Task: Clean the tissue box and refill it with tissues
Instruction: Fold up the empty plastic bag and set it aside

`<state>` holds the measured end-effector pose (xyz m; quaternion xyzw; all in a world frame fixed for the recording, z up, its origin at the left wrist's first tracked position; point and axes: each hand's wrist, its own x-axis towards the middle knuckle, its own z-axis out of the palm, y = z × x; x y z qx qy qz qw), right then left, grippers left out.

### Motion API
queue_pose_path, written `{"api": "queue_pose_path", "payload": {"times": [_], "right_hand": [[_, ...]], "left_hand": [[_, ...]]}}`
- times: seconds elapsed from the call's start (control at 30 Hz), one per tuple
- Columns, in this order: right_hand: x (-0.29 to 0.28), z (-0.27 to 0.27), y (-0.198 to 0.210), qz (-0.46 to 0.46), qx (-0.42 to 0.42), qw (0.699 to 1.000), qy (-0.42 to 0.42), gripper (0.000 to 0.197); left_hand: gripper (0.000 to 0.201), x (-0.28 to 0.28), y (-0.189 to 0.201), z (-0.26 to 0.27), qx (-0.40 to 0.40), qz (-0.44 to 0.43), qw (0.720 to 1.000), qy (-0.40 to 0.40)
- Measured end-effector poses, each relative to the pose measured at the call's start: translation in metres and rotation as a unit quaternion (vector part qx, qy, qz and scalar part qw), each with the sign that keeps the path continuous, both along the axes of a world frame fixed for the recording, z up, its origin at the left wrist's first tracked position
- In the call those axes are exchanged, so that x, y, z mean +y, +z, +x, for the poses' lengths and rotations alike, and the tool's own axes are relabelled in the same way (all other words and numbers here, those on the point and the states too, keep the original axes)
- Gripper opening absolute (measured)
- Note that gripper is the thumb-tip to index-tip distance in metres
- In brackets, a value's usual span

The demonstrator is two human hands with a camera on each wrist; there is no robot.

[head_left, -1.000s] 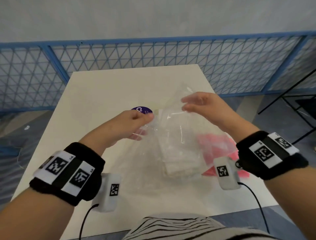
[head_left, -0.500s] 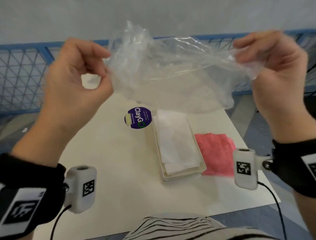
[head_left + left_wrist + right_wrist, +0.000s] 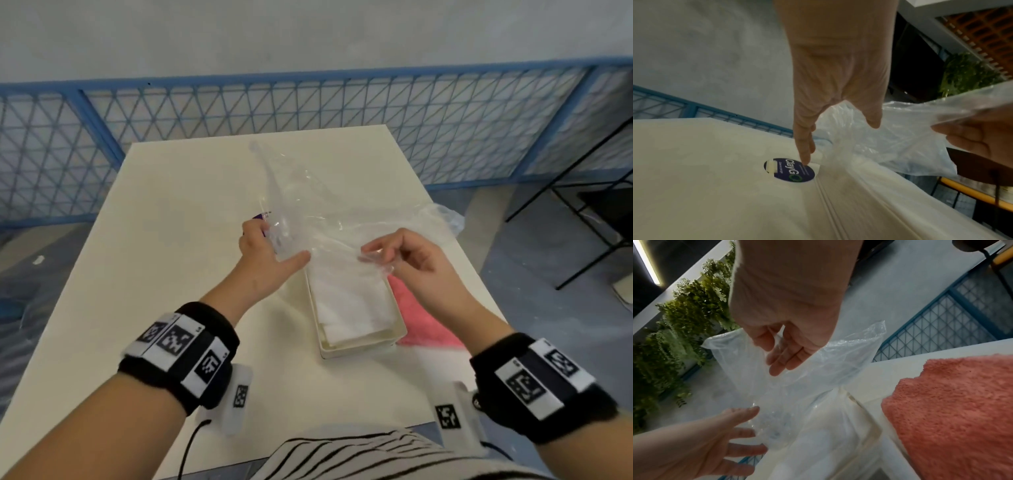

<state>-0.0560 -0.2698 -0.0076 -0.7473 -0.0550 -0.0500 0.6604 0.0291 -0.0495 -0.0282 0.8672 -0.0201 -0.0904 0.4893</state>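
Looks refilled: tissue box [image 3: 359, 349] at table [image 3: 205, 205] centre, packed with tissues [image 3: 349, 301]. Pinching empty wrapper [image 3: 318, 212] in right hand [image 3: 411, 265] over its 12 o'clock end, left hand [image 3: 263, 260] spread against it; likely left: disposal, closing

Two hands counted: left hand [image 3: 263, 263], right hand [image 3: 414, 263]; one box [image 3: 363, 346], one tissue stack [image 3: 349, 301], one bag [image 3: 308, 205], one cloth [image 3: 424, 325], one sticker [image 3: 791, 172], one worktop [image 3: 171, 240].
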Motion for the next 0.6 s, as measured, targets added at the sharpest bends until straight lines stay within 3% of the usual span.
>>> {"api": "queue_pose_path", "payload": {"times": [0.1,0.17,0.3,0.47,0.6], "right_hand": [[0.001,-0.008,0.000,0.000,0.016,0.999,0.029,0.018],[0.001,-0.009,0.000,-0.048,-0.007,0.998,0.031,0.025],[-0.003,-0.002,0.004,-0.130,-0.057,0.990,-0.018,0.020],[-0.037,0.016,0.012,-0.059,-0.070,0.984,-0.154,0.024],[-0.069,0.033,0.011,0.043,-0.099,0.967,-0.229,0.031]], "left_hand": [[0.059,-0.004,-0.001,0.008,-0.008,-0.014,0.999,0.039],[0.054,-0.006,-0.001,0.012,-0.014,-0.018,0.999,0.046],[0.036,-0.009,0.004,0.018,-0.018,-0.025,0.997,0.076],[0.009,0.026,0.010,0.028,-0.036,-0.062,0.987,0.143],[0.016,0.056,0.019,0.031,-0.016,-0.205,0.966,0.155]]}}
